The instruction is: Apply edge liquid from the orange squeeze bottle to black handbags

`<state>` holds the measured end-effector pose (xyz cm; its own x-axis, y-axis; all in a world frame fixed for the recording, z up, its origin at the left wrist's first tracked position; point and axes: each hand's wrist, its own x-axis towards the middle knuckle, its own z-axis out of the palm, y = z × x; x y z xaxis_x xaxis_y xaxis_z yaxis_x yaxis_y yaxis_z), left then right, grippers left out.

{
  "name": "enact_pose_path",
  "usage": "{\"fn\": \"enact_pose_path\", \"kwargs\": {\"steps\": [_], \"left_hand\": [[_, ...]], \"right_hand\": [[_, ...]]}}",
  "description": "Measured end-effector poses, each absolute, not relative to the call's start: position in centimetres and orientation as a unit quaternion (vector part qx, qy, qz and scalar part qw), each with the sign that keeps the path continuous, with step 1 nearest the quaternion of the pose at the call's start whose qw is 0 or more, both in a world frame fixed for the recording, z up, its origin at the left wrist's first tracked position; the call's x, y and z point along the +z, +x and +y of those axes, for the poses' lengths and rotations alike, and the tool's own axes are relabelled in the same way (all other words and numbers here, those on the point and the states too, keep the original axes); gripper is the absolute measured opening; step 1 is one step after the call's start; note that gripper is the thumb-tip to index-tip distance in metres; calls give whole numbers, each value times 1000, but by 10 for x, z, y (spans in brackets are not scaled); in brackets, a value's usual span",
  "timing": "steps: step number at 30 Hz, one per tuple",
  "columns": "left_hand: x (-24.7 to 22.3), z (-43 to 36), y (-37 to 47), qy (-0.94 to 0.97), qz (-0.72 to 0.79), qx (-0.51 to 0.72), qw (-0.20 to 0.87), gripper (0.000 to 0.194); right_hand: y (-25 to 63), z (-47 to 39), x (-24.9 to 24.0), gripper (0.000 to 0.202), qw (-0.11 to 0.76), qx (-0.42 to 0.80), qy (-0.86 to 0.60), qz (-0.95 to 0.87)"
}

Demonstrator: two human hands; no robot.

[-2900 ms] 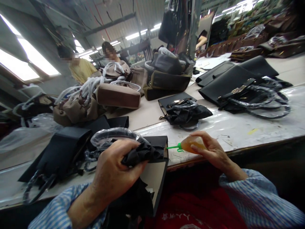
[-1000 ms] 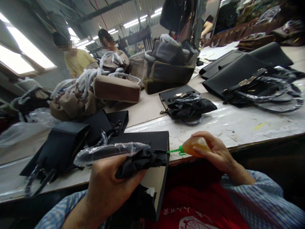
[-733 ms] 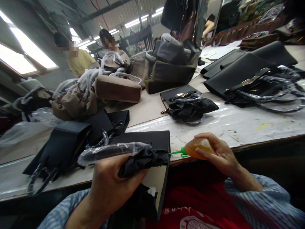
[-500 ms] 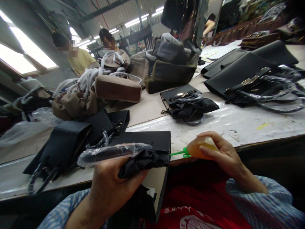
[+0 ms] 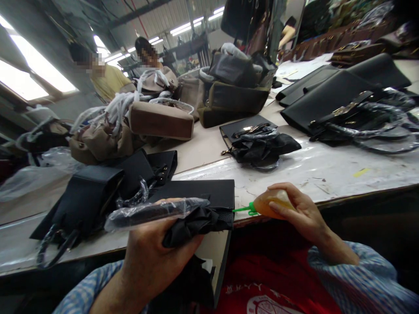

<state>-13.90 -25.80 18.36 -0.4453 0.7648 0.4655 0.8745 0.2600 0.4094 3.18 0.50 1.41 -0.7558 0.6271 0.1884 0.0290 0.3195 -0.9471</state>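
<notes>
My left hand (image 5: 160,253) is closed around a black handbag (image 5: 209,192) at the table's front edge. A plastic-wrapped handle (image 5: 157,212) lies across the top of that hand, and dark cloth bunches in its grip. In my right hand (image 5: 299,213) is a squeeze bottle (image 5: 271,203) of amber liquid, held on its side. Its green nozzle (image 5: 244,209) points left, and the thin tip meets the bag's right edge near the textured black strip. Whether liquid is coming out cannot be seen.
Black bags (image 5: 88,192) lie on the table at left, and another black bag (image 5: 258,141) is beyond my hands. Larger black bags (image 5: 347,100) rest at right. Brown bags (image 5: 160,120) are piled farther back. Two people are behind the pile; another person's arm shows far back.
The bottle and my right hand have shifted slightly left and tilted a little, with the nozzle tip still at the bag's edge. My left hand keeps its grip almost unmoved.
</notes>
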Motion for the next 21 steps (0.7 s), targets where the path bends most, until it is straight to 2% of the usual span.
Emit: {"fn": "enact_pose_path", "kwargs": {"steps": [4,10,18,21], "left_hand": [[180,-260,-139,-526,-782,-321,96,8],[179,-261,-140,-544,-772,-313,106,12],[177,-265,-140,-554,-768,-297,122,12],[175,-265,-140,-552,-771,-294,120,15]], "right_hand": [[33,3,14,33,291,532,-233,-761],[32,-3,16,37,243,577,-226,-747],[28,3,27,40,222,619,-260,-707],[30,0,30,39,245,625,-277,-688]]}}
